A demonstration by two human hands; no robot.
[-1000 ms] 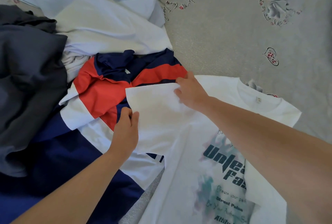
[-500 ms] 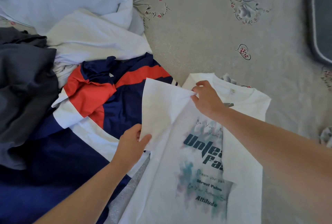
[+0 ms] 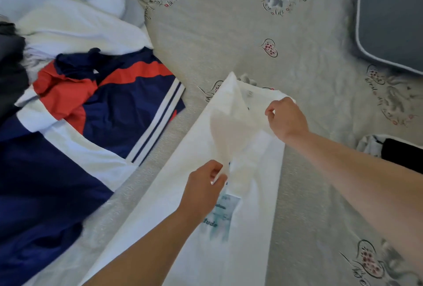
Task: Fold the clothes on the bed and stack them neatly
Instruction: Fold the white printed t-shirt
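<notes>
Sleeve work comes first: my left hand [image 3: 202,188] pinches the lower edge of the folded-in sleeve flap of the white cotton T-shirt with the teal chest print [image 3: 249,171], and my right hand [image 3: 286,117] pinches its upper corner near the collar. The shirt lies flat on the bed, lengthwise towards me. To do this well, I judge I should lay the flap down taut with its fold line parallel to the shirt's side, then smooth it before letting go. The grey quilted bedspread with floral heart prints [image 3: 229,33] carries a loose navy, red and white jacket [image 3: 91,107] to the left, pale crumpled garments [image 3: 75,26] behind it, and a dark grey cushion with white piping [image 3: 393,15] at the far right.
</notes>
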